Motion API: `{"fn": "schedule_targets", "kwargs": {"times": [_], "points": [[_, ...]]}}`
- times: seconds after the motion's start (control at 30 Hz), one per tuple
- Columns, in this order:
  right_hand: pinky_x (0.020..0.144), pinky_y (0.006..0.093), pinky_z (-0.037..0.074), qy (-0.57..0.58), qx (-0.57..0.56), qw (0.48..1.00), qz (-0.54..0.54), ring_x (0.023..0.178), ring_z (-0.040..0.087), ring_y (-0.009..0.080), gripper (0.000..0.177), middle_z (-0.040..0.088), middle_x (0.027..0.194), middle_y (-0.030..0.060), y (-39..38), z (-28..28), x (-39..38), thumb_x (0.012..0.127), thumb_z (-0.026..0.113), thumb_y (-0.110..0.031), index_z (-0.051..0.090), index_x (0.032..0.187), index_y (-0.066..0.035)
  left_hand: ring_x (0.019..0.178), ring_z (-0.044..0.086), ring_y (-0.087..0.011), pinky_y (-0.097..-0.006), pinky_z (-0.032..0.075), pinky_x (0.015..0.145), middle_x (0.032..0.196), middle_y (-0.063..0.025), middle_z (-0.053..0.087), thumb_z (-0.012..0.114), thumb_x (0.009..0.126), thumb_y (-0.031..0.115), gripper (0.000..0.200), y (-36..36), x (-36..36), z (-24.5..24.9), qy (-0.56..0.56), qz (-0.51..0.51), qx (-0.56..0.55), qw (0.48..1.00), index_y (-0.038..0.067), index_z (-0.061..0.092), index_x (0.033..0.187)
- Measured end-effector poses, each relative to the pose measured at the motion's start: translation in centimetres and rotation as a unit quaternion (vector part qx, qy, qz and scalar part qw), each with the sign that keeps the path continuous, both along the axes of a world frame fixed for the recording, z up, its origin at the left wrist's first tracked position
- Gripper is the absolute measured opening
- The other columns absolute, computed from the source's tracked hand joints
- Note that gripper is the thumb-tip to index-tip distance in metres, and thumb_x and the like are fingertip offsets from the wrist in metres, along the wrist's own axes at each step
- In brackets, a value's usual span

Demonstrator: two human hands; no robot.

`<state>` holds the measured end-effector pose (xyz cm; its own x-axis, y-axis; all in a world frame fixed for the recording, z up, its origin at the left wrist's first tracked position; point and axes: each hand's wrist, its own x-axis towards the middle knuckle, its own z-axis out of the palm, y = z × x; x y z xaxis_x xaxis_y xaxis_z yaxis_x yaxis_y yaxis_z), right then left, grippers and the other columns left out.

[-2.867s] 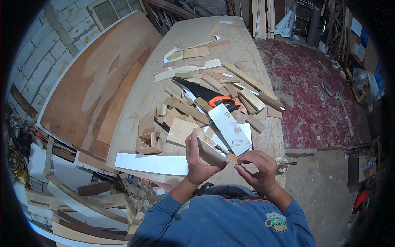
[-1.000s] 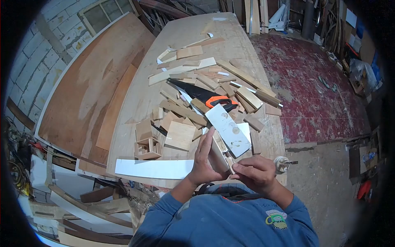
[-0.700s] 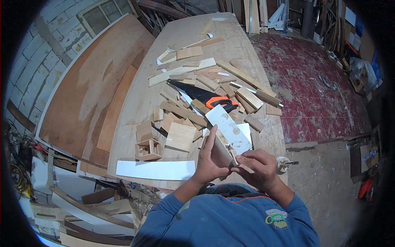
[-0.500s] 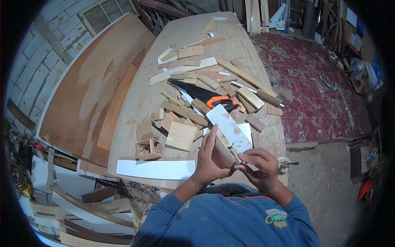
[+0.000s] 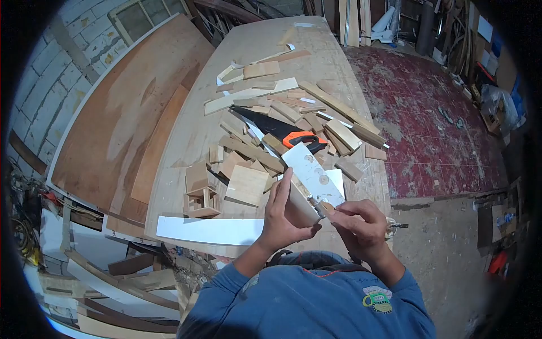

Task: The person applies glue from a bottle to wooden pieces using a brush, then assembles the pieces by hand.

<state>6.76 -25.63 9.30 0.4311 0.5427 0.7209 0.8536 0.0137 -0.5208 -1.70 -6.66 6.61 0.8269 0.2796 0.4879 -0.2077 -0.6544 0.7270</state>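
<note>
A wooden board [image 5: 303, 204] is in my left hand [image 5: 280, 217], its fingers along the left side and the thumb under the lower edge. My right hand [image 5: 361, 223] pinches a small wood piece [image 5: 326, 208] at the board's lower right corner. Beyond them lies a white board [image 5: 314, 172] with round marks on it. A handsaw [image 5: 302, 139] with an orange and black handle rests among the wood offcuts. Left of my left hand are a square wood piece [image 5: 247, 184] and a small wooden box [image 5: 202, 202] with compartments.
The long worktable [image 5: 186, 141] bears many offcuts and a white strip [image 5: 210, 230] near its front edge. Large brown panels [image 5: 121, 113] lean at the left. A container [image 5: 390, 226] stands by the table's right edge. Red floor [image 5: 418, 124] lies to the right.
My right hand has shifted slightly right and down, and its thumb and fingers sit differently at the board's corner. The board remains in my left hand.
</note>
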Motion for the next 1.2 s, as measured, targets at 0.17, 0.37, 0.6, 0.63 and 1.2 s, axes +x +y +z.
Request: {"fn": "schedule_targets", "kwargs": {"times": [0.17, 0.37, 0.6, 0.63, 1.2], "points": [[0.06, 0.0306, 0.051, -0.128, -0.06, 0.99, 0.008, 0.073, 0.061, 0.0194, 0.046, 0.061, 0.089, 0.0038, -0.2, -0.1, 0.4, 0.064, 0.068, 0.002, 0.07, 0.106, -0.017, 0.107, 0.051, -0.0349, -0.043, 0.046, 0.089, 0.117, -0.0192, 0.046, 0.086, 0.051, 0.03, 0.114, -0.1, -0.1, 0.2, 0.0, -0.006, 0.004, 1.0, 0.004, 0.026, 0.144], [0.06, 0.0312, 0.051, -0.083, -0.069, 0.993, 0.044, 0.073, 0.063, 0.0203, 0.043, 0.062, 0.087, 0.0052, 0.0, 0.8, -0.3, 0.062, 0.07, 0.002, 0.071, 0.101, -0.014, 0.108, 0.051, -0.0349, -0.0429, 0.046, 0.088, 0.117, -0.0195, 0.046, 0.087, 0.051, 0.032, 0.114, -0.3, -0.1, 0.1, -0.018, 0.002, 0.024, 1.0, 0.003, 0.026, 0.144], [0.059, 0.0317, 0.051, -0.079, -0.056, 0.994, 0.057, 0.073, 0.063, 0.022, 0.044, 0.064, 0.089, 0.0078, -0.3, 0.5, -0.3, 0.065, 0.07, 0.003, 0.065, 0.107, -0.008, 0.109, 0.05, -0.0363, -0.0429, 0.044, 0.091, 0.119, -0.0208, 0.045, 0.087, 0.05, 0.036, 0.115, -0.1, -0.7, 0.3, -0.032, -0.033, 0.035, 0.998, 0.0, 0.028, 0.142], [0.059, 0.0317, 0.051, -0.078, -0.068, 0.993, 0.061, 0.073, 0.063, 0.0223, 0.044, 0.064, 0.089, 0.0084, -0.3, 0.6, -0.5, 0.065, 0.07, 0.004, 0.065, 0.107, -0.008, 0.11, 0.05, -0.0366, -0.0429, 0.043, 0.092, 0.12, -0.0211, 0.045, 0.087, 0.05, 0.037, 0.116, -0.2, -0.7, 0.3, -0.038, -0.041, 0.038, 0.998, 0.0, 0.029, 0.142], [0.075, 0.0288, 0.057, 0.244, -0.033, 0.966, 0.077, 0.081, 0.068, 0.0192, 0.036, 0.066, 0.089, 0.0137, -0.7, 1.1, -1.4, 0.072, 0.071, 0.001, 0.064, 0.107, 0.001, 0.112, 0.046, -0.0374, -0.0454, 0.041, 0.093, 0.123, -0.0217, 0.043, 0.087, 0.041, 0.024, 0.112, -1.1, -1.4, -0.2, -0.075, 0.019, 0.102, 0.992, -0.002, 0.036, 0.137]]}}
